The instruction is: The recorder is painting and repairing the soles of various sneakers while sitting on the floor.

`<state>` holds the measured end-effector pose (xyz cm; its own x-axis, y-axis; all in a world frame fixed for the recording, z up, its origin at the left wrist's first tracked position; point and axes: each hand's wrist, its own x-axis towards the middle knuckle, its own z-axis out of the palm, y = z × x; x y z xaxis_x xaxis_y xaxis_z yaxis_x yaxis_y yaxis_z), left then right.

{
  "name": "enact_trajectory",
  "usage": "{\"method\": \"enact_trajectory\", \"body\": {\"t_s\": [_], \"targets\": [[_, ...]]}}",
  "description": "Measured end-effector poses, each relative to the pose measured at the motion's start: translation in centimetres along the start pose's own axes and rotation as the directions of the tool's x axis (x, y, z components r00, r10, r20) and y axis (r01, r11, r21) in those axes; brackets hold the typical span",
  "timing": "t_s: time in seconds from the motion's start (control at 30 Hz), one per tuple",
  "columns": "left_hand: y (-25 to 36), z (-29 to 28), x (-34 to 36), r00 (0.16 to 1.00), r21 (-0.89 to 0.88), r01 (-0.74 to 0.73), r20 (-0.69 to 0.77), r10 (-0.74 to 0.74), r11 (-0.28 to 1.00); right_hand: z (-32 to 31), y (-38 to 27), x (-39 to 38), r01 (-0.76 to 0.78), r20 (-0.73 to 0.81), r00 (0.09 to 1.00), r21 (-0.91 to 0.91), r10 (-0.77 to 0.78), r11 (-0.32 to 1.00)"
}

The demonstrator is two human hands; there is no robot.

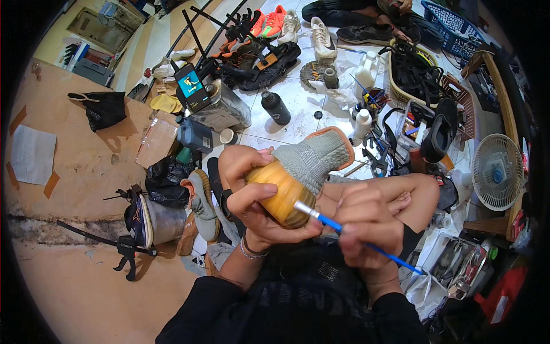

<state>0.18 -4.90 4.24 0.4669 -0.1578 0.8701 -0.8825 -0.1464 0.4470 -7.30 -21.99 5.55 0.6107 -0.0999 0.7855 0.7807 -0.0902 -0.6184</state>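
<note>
My left hand (246,206) grips a grey knit shoe (312,157) with an orange-rimmed collar, turned so its yellowish, streaked sole (275,192) faces up, its surface darker at the right end. My right hand (366,229) holds a slim blue-handled brush (389,256), whose pale ferrule (306,209) lies over the sole's right part; the bristle tip is against or just above the surface.
Shoes (321,40), a black bottle (274,108), a metal can (223,103) with a phone (192,86), and white bottles (362,123) surround me. A basket (415,69), tools (378,152) and a fan (497,172) are right; a clamp (127,255) is left. Another person's legs (366,14) are at back.
</note>
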Motion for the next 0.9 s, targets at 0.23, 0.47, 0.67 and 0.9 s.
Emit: {"method": "enact_trajectory", "body": {"t_s": [0.23, 0.47, 0.67, 0.9], "targets": [[-0.4, 0.2, 0.0, 0.999, -0.081, -0.001, 0.052, 0.005, 0.997, -0.3, 0.3, -0.3, -0.052, -0.024, 0.998, 0.149, 0.056, 0.988], [0.0, 0.0, 0.6, 0.999, -0.125, 0.033, 0.024, -0.031, 0.992, 2.2, 2.1, -0.9, -0.094, -0.094, 0.987, 0.31, 0.129, 0.946], [0.0, 0.6, 0.6, 0.987, -0.149, 0.017, -0.153, -0.04, 0.989, 3.7, 2.5, -2.3, -0.082, -0.253, 0.956, 0.267, 0.152, 0.96], [-0.4, 0.3, 0.4, 0.992, -0.123, -0.019, -0.128, 0.003, 0.992, 3.5, 2.1, -2.7, -0.111, -0.227, 0.96, 0.236, 0.166, 0.965]]}}
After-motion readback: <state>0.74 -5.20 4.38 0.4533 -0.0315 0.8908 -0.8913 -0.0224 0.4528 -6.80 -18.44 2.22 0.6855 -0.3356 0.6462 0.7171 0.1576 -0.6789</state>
